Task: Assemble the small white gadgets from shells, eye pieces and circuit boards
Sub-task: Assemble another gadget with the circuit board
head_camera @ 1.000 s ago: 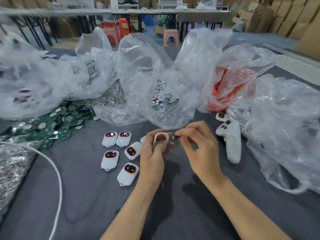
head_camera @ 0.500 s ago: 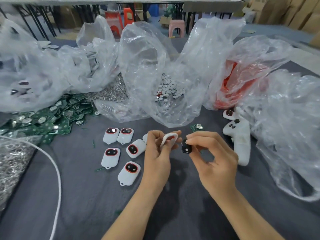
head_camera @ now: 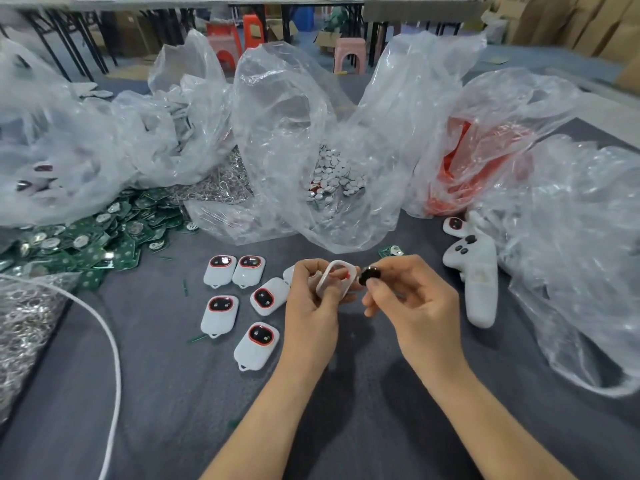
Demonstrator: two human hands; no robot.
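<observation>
My left hand (head_camera: pixel 311 306) grips a white shell (head_camera: pixel 335 282) tilted on edge, its hollow side toward me, a bit of red showing inside. My right hand (head_camera: pixel 412 306) pinches a small black eye piece (head_camera: pixel 369 274) just to the right of the shell, close to its rim. Several finished white gadgets with red-ringed black eyes (head_camera: pixel 221 315) lie on the grey table left of my left hand. A lone green circuit board (head_camera: pixel 390 251) lies on the table beyond my right hand.
A heap of green circuit boards (head_camera: pixel 93 240) spreads at the left. Clear plastic bags hold small white pieces (head_camera: pixel 332 178), metal rings (head_camera: pixel 214 188) and red parts (head_camera: pixel 460 181). A white game controller (head_camera: pixel 476 271) lies at the right. A white cord (head_camera: pixel 112 344) curves along the left.
The view has shifted slightly downward. My right hand drew back from the shell with the black eye piece and holds it beside the rim; my left hand tilted the shell onto its edge.
</observation>
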